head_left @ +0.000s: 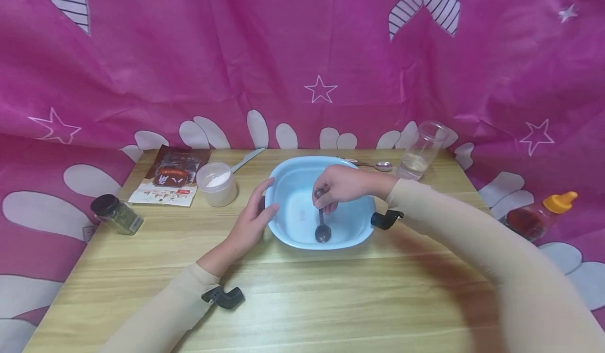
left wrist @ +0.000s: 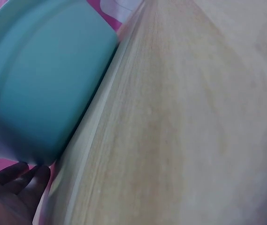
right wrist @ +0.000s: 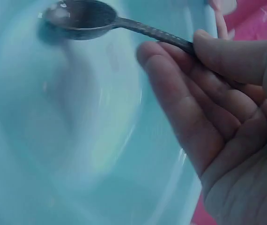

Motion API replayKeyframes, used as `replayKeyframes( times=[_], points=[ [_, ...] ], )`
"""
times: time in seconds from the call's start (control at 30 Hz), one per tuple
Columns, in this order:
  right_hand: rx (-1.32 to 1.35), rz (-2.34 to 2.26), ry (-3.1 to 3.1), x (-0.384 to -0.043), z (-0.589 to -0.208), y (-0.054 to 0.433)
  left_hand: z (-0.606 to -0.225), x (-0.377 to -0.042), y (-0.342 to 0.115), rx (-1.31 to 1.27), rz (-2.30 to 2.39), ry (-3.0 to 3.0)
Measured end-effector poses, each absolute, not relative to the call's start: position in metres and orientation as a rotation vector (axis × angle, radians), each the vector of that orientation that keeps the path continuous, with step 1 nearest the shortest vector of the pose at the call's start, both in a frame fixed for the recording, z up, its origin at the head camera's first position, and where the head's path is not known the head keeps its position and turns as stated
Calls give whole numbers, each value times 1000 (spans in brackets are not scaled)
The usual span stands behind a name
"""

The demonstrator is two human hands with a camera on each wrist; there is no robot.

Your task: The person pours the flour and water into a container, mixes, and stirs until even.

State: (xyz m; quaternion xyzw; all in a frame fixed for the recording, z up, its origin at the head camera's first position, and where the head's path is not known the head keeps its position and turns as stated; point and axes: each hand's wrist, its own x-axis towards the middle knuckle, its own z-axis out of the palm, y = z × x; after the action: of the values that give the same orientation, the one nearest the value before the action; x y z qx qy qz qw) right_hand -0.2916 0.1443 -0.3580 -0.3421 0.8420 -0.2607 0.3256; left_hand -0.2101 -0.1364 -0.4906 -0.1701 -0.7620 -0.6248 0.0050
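Your right hand [head_left: 347, 181] pinches the likely stiff spoon [head_left: 323, 233] by its handle; left hand [head_left: 246, 227] grips the probably light basin [head_left: 289, 221] at its rim.

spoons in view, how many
2: one spoon in the right hand, over the blue basin; another spoon on the table behind it, near the clear cup. More may be hidden.

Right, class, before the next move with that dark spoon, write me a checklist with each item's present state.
1. Right hand holds the dark spoon by its handle: ok.
2. Spoon bowl within the basin: ok.
3. Left hand touches the basin: ok.
4. Tub with white contents uncovered: ok.
5. Jar uncapped: not ok, its dark lid is on.
6. Spoon bowl empty: cannot tell, its dark, shiny inside could hide liquid.
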Motion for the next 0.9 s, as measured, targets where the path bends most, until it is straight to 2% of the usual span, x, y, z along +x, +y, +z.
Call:
replayKeyframes(
  times=[0.2, 0.4, 0.6, 0.9],
  points=[
    [-888, -762, 2274, -296, -361, 113, -492, -210, -136, -547, -1971, -2378],
    [-782, -869, 2441, -308, -365, 102, -492, -210, -135, -558, -1959, -2378],
    [-643, -906, 2607, -319, -368, 112, -490, -208, -135, -541, -1949, -2393],
    [-630, -769, 2786, -320, -362, 145, -488, -208, -136, -543, -1947, -2380]
  ],
)
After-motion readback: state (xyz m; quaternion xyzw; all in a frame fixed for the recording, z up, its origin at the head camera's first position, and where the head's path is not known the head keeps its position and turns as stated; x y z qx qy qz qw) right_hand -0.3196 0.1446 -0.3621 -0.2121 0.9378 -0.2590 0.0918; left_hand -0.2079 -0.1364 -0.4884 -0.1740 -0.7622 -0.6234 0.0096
